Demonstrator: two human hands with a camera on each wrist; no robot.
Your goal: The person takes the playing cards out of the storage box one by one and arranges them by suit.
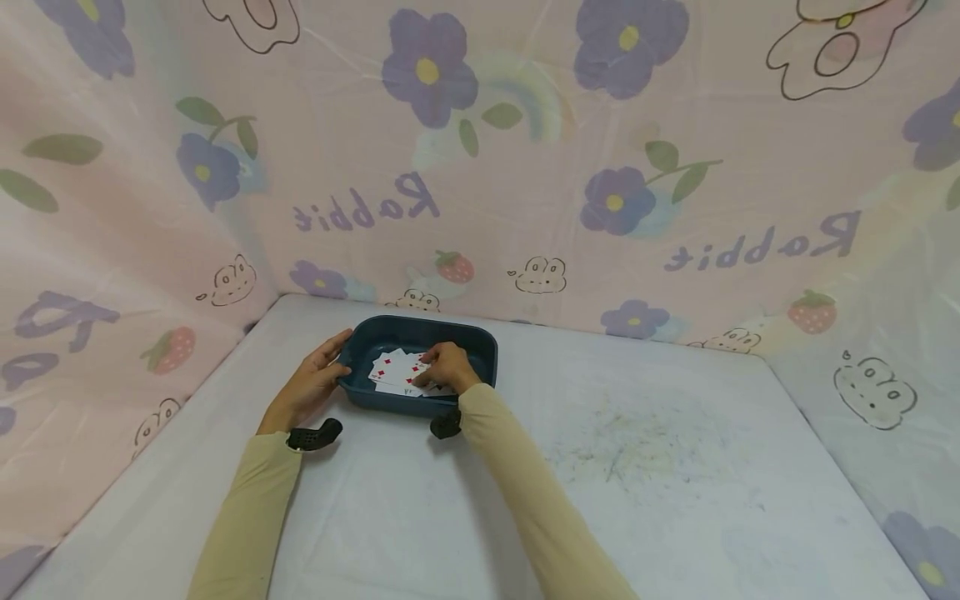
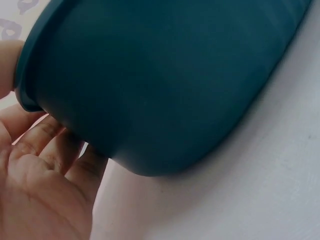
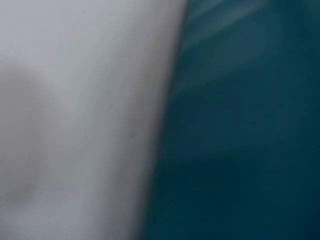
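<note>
A dark teal plastic basin (image 1: 405,406) stands on the white table, with several playing cards (image 1: 390,371) loosely spread inside. Red diamonds show on the upper cards. My left hand (image 1: 311,379) grips the basin's left end, thumb over the rim and fingers against the outer wall; the left wrist view shows this hand (image 2: 45,175) close beside the teal basin (image 2: 160,85). Inside the basin, my right hand (image 1: 450,367) has its thumb and fingers bent around cards at the right of the pile. The right wrist view holds only the basin's wall (image 3: 235,125) and tabletop, so that hand is hidden there.
The white tabletop (image 1: 637,517) reaches out to the right, with a patch of dark smudges (image 1: 637,442). Behind and beside it hangs a pink printed curtain (image 1: 510,167), near the basin's back. Black wrist devices (image 1: 315,436) hang below both wrists.
</note>
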